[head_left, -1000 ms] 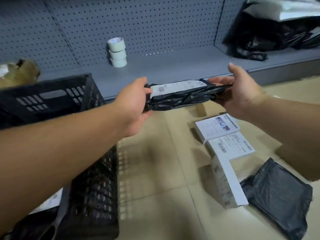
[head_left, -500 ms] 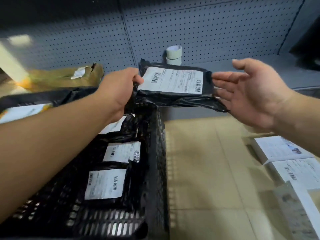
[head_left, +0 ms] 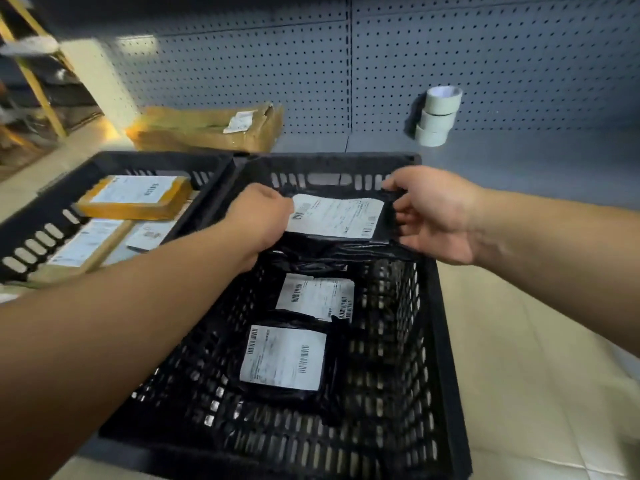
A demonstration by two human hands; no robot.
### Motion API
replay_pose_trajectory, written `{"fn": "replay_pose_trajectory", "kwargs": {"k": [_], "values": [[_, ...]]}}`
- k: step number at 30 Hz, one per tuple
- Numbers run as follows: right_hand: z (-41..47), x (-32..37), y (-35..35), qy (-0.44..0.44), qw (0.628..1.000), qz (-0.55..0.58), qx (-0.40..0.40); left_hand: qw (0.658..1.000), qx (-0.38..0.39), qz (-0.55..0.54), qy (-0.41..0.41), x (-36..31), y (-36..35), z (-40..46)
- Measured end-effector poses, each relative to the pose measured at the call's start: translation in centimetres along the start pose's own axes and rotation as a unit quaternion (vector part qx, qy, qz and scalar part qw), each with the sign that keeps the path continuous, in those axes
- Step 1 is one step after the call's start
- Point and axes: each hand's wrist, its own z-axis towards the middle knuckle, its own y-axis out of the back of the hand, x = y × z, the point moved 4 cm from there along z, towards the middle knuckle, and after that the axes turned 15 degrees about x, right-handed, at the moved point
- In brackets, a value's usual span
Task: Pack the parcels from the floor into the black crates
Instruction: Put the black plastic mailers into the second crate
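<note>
A black plastic parcel (head_left: 337, 218) with a white label hangs over the far end of a black crate (head_left: 440, 341). My left hand (head_left: 258, 216) grips its left edge and my right hand (head_left: 433, 213) pinches its right edge. Two more black labelled parcels (head_left: 287, 356) lie on the crate floor below. A second black crate (head_left: 31, 230) stands to the left and holds a tan box (head_left: 135, 197) and other labelled parcels.
A grey pegboard shelf (head_left: 519, 161) runs behind the crates, with three stacked tape rolls (head_left: 437, 116) on it. A brown paper-wrapped parcel (head_left: 207, 128) lies behind the left crate. Beige floor tiles (head_left: 536, 375) show to the right.
My view and both hands swung left from the floor parcels to above the crate. The right hand, open half a second ago, now pinches the parcel's right edge, and the parcel is lower.
</note>
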Motion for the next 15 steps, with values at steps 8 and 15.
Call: {"fn": "replay_pose_trajectory", "kwargs": {"k": [8,15], "values": [[5.6,-4.8,-4.6,-0.096,0.991,-0.090,-0.014,0.986,0.079,0.115,0.093,5.9,0.8,1.4],[7.8,-7.5,-6.7,-0.145,0.979,-0.140,-0.032,0.970,0.116,0.158,0.142,9.9,-0.2,2.0]]}}
